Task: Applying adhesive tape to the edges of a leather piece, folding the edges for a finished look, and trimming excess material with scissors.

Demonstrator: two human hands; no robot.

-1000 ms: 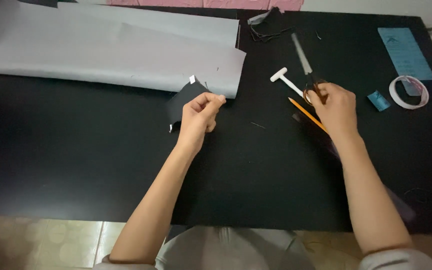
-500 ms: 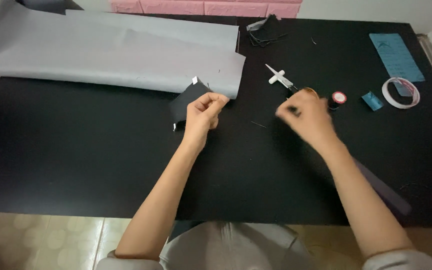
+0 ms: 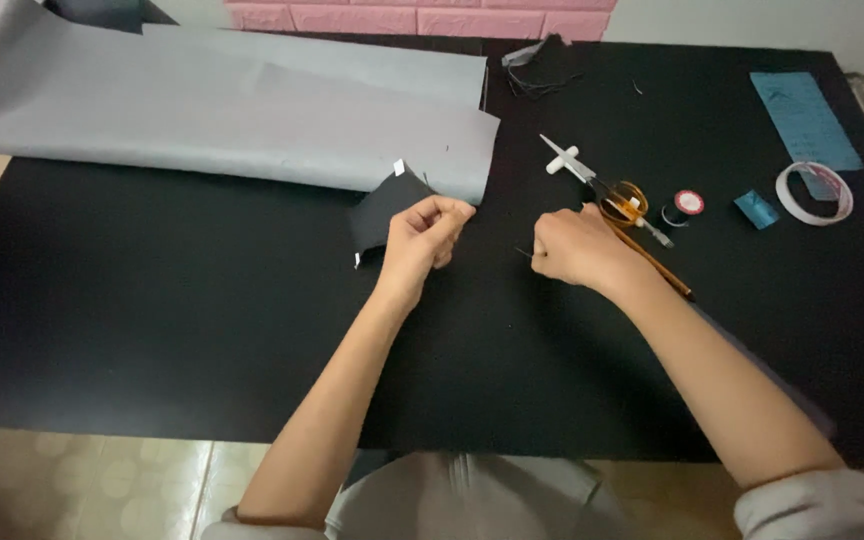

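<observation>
The left hand (image 3: 422, 235) is curled with its fingers (image 3: 449, 212) pinched on the edge of a small black fabric piece (image 3: 384, 207), which lies on the black desk (image 3: 152, 330) just below the corner of a large grey sheet (image 3: 232, 110). A small white tag sticks up at the top corner of the fabric piece, touching the edge of the grey sheet. The right hand (image 3: 574, 247) sits near the left one, its fingers closed into a loose fist; something thin and dark pokes out at its left side, too small to tell what it is. Just behind the right hand lie scissors with orange handles (image 3: 607, 190) and a pencil (image 3: 652, 262) running slantwise under the wrist. Further right are a small thread spool (image 3: 685, 205), a small blue piece (image 3: 756, 209), a roll of tape (image 3: 814, 193) and a blue card (image 3: 802, 118).
</observation>
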